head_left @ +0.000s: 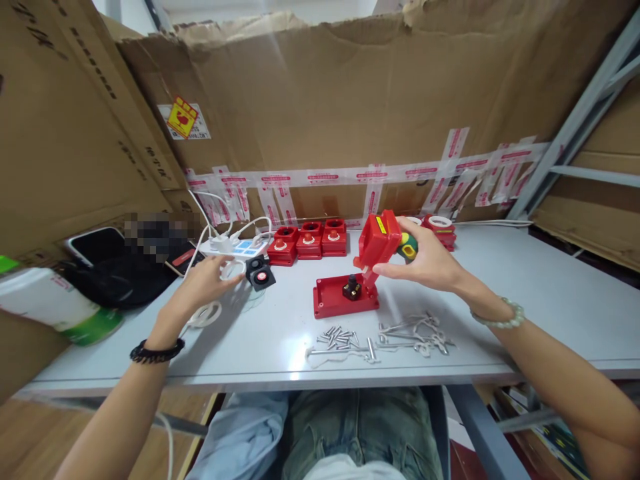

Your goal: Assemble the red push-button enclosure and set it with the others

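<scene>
My right hand (425, 260) is closed around a red box cover (376, 241) together with a green and yellow screwdriver handle (407, 250), held tilted above the grey table (525, 293). Just below it lies a flat red base plate (330, 300) with a black switch part (353, 288) on it. My left hand (207, 283) reaches left across the table, fingers stretched toward a black square part with a red button (260, 273) and a white ring (207, 313). It holds nothing that I can see.
Several red boxes (309, 241) stand in a row at the back, more at the right (440, 230). Loose screws (340, 337) and bent metal clips (415, 333) lie near the front edge. A white power strip (235, 247), black bag (120, 280) and cardboard walls surround the left.
</scene>
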Motion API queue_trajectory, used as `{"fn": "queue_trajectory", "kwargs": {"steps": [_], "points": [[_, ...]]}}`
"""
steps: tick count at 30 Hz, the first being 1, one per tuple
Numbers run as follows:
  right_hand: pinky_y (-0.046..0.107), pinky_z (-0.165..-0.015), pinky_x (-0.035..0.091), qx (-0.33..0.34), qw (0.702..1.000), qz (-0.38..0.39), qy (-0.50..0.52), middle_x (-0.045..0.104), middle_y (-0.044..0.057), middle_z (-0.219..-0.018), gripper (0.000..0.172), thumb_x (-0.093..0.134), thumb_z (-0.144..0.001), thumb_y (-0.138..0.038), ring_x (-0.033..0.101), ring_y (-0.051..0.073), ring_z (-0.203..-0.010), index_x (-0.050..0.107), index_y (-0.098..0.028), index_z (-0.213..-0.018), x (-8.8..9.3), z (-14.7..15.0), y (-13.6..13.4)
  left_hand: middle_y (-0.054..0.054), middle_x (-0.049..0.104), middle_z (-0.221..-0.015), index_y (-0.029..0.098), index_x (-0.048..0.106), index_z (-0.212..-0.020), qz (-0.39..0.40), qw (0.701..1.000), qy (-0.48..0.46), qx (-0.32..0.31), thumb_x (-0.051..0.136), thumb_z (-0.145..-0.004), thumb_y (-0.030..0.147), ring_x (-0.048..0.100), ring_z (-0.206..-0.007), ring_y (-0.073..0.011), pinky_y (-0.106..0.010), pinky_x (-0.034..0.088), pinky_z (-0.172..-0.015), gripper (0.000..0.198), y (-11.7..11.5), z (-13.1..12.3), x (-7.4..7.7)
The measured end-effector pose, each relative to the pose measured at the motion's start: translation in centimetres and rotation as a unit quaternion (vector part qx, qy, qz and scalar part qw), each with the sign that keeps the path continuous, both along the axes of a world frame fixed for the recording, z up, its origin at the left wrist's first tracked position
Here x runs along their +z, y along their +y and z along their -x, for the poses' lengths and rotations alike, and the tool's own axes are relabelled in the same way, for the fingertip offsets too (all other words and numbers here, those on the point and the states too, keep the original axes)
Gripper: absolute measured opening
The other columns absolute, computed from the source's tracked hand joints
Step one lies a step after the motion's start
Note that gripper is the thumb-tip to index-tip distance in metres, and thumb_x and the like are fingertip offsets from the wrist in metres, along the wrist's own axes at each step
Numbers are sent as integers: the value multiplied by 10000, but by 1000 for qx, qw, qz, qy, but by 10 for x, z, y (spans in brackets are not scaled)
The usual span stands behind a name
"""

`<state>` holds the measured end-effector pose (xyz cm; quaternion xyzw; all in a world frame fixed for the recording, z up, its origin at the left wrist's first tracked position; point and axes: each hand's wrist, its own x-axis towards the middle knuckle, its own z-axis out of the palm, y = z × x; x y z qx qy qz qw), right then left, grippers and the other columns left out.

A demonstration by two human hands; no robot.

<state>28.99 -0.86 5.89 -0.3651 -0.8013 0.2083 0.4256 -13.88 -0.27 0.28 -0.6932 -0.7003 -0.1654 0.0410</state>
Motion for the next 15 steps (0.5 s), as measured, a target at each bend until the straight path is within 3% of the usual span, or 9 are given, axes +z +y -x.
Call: {"fn": "queue_trajectory", "kwargs": {"steps": [2,4,9,12,15], "points": [[463,-1040,461,11,1000,-7,-6,653,66,-1258,669,850,-611,-403,618,266,-1140,581,-233,-1199,-1,-1,0,-157,662,-1169,126,605,-1205,-87,991,-74,-68,585,-832,537,664,-949,-314,-442,523,-865,556,-4,-25,14],[453,-1044,459,23,1000,-13,-4,649,69,-1266,726,862,-596,-402,615,265,-1151,558,-232,-1233,-4,-1,1,-114,668,-1179,178,611,-1204,-124,966,-168,-151,647,-814,519,658,-983,-272,-426,533,-898,520,-9,-63,28],[432,-1003,492,63,998,-21,5,651,71,-1269,779,876,-579,-365,637,260,-1113,528,-241,-1264,-8,1,0,-120,648,-1233,172,567,-1252,-123,855,-330,-380,702,-827,350,648,-1064,-224,-378,533,-963,480,-19,-162,47],[408,-979,509,76,997,-27,17,653,69,-1267,774,874,-585,-326,645,248,-1098,527,-238,-1272,-8,4,-4,-117,639,-1239,179,567,-1270,-132,823,-347,-430,713,-824,294,643,-1063,-216,-364,538,-957,483,-21,-192,46],[386,-959,524,84,996,-27,27,664,74,-1250,786,881,-576,-274,657,235,-1076,529,-219,-1277,-8,7,-6,-117,638,-1225,172,575,-1262,-144,815,-350,-438,728,-811,271,643,-1039,-215,-373,548,-939,485,-21,-196,40]]}}
